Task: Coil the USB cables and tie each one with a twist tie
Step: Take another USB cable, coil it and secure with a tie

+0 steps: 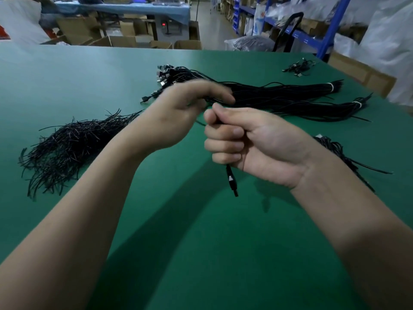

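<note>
Both hands held over a green tabletop [89,81], with one black cable [228,170] in the right fist.

The right hand [252,142] is curled tightly round the cable, and its plug [232,183] hangs just below the fist, above the tabletop. The left hand [178,115] is raised just beside it, fingers bent and blurred; I cannot tell whether it pinches the cable. Behind the hands, long bundles of cables [279,95] lie across the tabletop, tied with white bands near their right ends. A loose pile of twist ties [67,148] lies to the left, well apart from the bundles. More cables [335,151] lie at the right, partly behind the right wrist, and a small cluster [299,67] sits near the far edge.
</note>
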### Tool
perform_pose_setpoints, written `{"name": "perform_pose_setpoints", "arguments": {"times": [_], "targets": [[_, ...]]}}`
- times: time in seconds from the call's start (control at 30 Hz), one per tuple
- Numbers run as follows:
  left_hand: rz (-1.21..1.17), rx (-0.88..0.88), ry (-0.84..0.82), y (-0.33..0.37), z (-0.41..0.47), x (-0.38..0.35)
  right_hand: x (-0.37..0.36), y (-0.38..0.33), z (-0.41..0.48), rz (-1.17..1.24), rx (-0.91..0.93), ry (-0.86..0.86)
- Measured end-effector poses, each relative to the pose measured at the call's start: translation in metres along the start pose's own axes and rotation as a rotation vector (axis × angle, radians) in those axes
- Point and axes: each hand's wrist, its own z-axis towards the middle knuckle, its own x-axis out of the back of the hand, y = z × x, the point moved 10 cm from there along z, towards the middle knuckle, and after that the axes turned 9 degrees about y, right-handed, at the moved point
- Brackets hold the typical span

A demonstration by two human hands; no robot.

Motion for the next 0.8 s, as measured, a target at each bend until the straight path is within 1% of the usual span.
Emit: {"name": "perform_pose_setpoints", "arguments": {"times": [0.03,0.07,0.17,0.23,0.3,0.43,0.53,0.63,0.7,0.8], "targets": [[-0.034,0.007,-0.062,0.003,-0.003,-0.008,0.000,-0.006,-0.002,0.009,0.016,-0.019],[-0.067,0.031,-0.088,0.003,-0.004,-0.013,0.000,-0.013,-0.005,0.018,0.032,-0.040],[-0.168,0.106,-0.102,0.002,-0.008,-0.020,0.003,-0.036,-0.014,0.072,0.074,-0.077],[-0.211,0.081,-0.090,0.012,-0.009,-0.022,0.010,-0.050,-0.019,0.119,0.101,-0.064],[-0.192,0.036,-0.091,0.024,-0.011,-0.028,0.017,-0.060,-0.023,0.161,0.126,-0.029],[-0.030,0.007,-0.089,0.024,-0.013,-0.046,0.022,-0.063,-0.023,0.242,0.143,0.043],[0.031,0.007,0.025,0.015,-0.010,-0.036,0.009,-0.056,-0.025,0.215,0.110,-0.001],[-0.005,0.021,0.176,0.002,-0.005,-0.011,-0.010,-0.042,-0.028,0.080,0.057,-0.098],[-0.042,0.008,0.225,0.000,-0.003,0.002,-0.017,-0.035,-0.029,-0.003,0.040,-0.121],[-0.013,-0.035,0.295,0.000,-0.002,0.026,-0.018,-0.033,-0.030,-0.071,0.031,-0.121]]}}
